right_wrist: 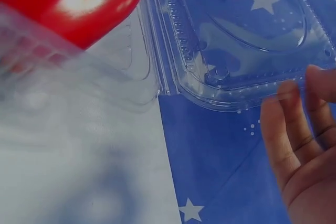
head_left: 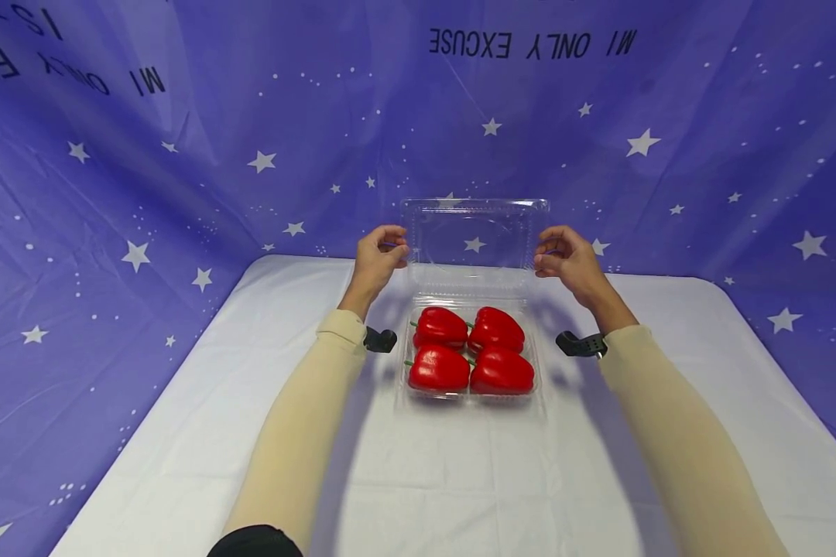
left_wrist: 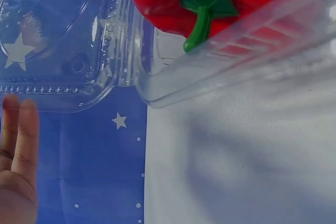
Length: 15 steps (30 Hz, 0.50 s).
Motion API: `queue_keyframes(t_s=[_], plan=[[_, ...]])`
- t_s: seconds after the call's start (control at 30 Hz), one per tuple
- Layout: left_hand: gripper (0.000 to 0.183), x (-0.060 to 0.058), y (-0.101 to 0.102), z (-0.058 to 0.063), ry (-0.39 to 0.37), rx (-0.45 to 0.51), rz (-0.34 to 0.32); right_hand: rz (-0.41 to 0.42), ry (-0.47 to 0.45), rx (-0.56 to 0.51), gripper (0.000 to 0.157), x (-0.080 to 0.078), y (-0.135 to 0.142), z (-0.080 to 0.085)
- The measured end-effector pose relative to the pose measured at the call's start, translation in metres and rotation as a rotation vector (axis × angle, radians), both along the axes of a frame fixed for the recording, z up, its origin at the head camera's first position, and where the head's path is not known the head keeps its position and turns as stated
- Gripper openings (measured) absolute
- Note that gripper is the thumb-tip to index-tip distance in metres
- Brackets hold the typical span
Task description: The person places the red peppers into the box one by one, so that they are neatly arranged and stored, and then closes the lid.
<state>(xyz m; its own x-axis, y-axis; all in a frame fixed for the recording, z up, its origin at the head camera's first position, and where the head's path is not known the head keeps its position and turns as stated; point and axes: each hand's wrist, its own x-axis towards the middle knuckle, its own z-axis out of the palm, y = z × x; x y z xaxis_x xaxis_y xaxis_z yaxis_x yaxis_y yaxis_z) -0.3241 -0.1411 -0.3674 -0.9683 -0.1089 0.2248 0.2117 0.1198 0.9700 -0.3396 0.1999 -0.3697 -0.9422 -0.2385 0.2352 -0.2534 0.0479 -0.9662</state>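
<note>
A clear plastic clamshell box (head_left: 399,379) sits on the table, its hinged lid (head_left: 474,240) raised at the back. Several red bell peppers (head_left: 440,369) with green stems (left_wrist: 200,24) lie inside in two rows. My left hand (head_left: 379,255) holds the lid's left edge near mid-height, and my right hand (head_left: 567,261) holds its right edge. Both wrist views show fingertips at the lid's rim, the left fingers (left_wrist: 25,140) fairly straight and the right fingers (right_wrist: 294,129) slightly bent. The left thumb is out of the left wrist view.
A white-covered table (head_left: 446,480) lies under the box. Behind it hangs a blue-purple cloth (head_left: 334,116) with white stars and lettering, which shows through the lid. A black strap (head_left: 379,340) is worn on the left wrist and another black strap (head_left: 580,345) on the right.
</note>
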Motion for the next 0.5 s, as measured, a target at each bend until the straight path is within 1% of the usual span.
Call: queue_keyframes(t_s=[0.07,0.13,0.27,0.37,0.5], plan=[[0.029,0.000,0.000,0.001,0.009,-0.018,-0.006,-0.019,0.009,0.077,0.026,0.002,0.002,0.001],[0.027,0.002,0.000,0.002,0.020,-0.057,-0.014,-0.031,0.011,0.163,0.024,0.005,0.004,0.004],[0.025,0.012,-0.003,0.008,0.021,-0.143,-0.036,-0.028,0.003,0.326,0.031,0.012,0.010,0.014],[0.026,0.022,-0.007,0.014,-0.012,-0.191,-0.060,-0.005,-0.002,0.432,0.039,0.018,0.013,0.025],[0.031,0.033,-0.014,0.027,-0.092,-0.243,-0.123,0.026,-0.041,0.534,0.050,0.026,0.014,0.041]])
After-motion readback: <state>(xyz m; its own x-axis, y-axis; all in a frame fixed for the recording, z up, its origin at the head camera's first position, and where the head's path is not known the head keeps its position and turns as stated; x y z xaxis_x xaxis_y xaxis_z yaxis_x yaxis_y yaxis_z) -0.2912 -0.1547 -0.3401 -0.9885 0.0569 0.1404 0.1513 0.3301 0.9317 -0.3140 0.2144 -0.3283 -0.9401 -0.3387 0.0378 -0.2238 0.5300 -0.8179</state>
